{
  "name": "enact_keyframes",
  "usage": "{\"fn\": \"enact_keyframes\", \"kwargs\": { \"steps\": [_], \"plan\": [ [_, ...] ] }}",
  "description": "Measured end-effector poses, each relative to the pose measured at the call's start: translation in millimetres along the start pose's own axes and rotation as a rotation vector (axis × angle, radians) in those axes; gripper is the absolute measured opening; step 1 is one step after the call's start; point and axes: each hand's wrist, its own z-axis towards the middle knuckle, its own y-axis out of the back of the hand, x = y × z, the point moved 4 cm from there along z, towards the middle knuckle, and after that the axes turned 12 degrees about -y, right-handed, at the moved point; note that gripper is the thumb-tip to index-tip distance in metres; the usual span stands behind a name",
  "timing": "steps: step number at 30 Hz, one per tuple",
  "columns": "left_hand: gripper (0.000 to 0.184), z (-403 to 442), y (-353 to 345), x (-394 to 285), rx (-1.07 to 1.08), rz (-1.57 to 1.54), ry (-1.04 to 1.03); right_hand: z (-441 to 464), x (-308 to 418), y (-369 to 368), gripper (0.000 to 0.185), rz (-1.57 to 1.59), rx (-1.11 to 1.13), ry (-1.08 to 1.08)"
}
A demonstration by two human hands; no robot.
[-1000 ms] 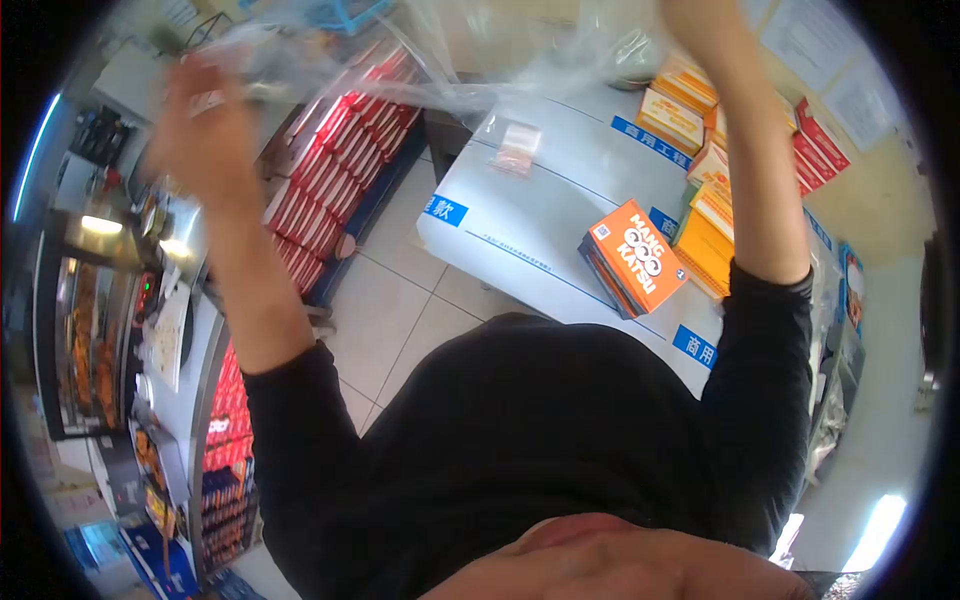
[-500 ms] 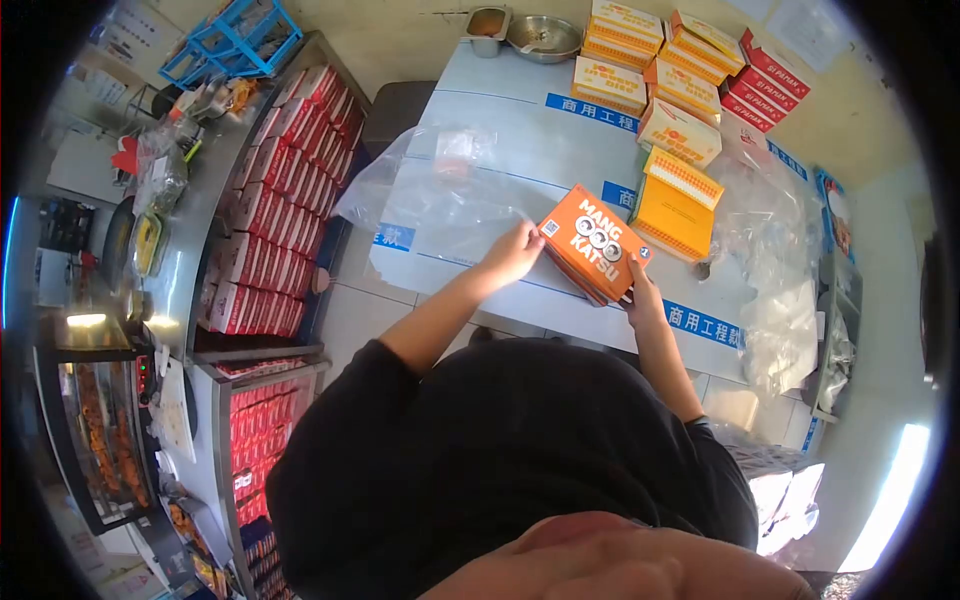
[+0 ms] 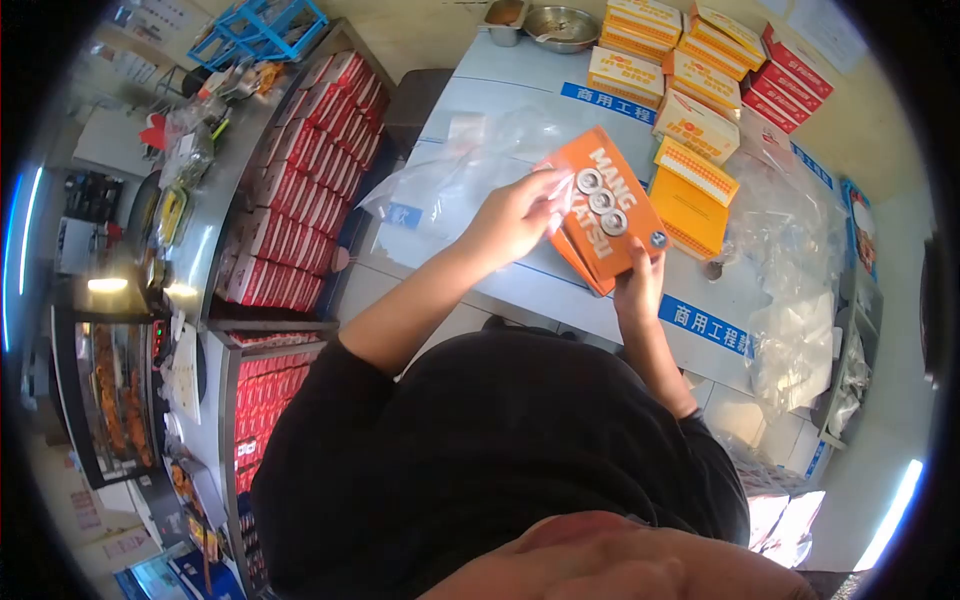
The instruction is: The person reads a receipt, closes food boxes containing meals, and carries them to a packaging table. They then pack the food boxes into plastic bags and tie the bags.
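Orange boxes [image 3: 605,205], stacked and tilted, are held above the near part of the table [image 3: 640,290]. My right hand [image 3: 640,282] grips their lower right edge, thumb on the top face. At their left side, my left hand [image 3: 515,218] is closed with its fingers pinching the edge of a clear plastic bag [image 3: 450,180] beside the boxes. The bag spreads leftward over the table. Just right of the boxes lies an open yellow box [image 3: 690,205].
Yellow-and-white boxes [image 3: 695,125] and red boxes [image 3: 785,85] stand in stacks at the back right. A metal bowl [image 3: 562,28] is at the back. Crumpled plastic [image 3: 790,330] covers the right side. Shelves of red boxes [image 3: 290,230] stand left, beside a food display case [image 3: 110,390].
The orange boxes have been raised and tilted in my right hand. My left hand has moved from their corner to their left side and now pinches the plastic. The view has shifted slightly.
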Motion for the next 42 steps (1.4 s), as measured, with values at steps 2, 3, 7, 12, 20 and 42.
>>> {"fn": "enact_keyframes", "kwargs": {
  "steps": [2, 3, 7, 12, 20, 42],
  "plan": [
    [0.025, 21, 4, -9, -0.047, 0.195, -0.11, 4, -15, -21, 0.045, 0.063, 0.08, -0.104],
    [0.026, 31, 4, -17, -0.075, 0.379, -0.222, 5, -26, -28, 0.045, 0.094, 0.128, -0.166],
    [0.031, -18, -65, -62, 0.485, 0.131, -0.332, 13, -58, -74, 0.058, 0.067, 0.291, -0.21],
    [0.029, -40, 32, -140, 0.386, -0.049, -0.231, -5, -24, -134, 0.053, -0.259, 0.262, -0.407],
    [0.053, -79, 226, -29, -0.448, -0.585, -0.233, -28, -33, -137, 0.061, -0.113, 0.194, -0.372],
    [0.043, -177, 63, 126, -0.197, 0.584, 0.149, 63, -190, -70, 0.042, -1.501, -0.068, -0.793]
  ]
}}
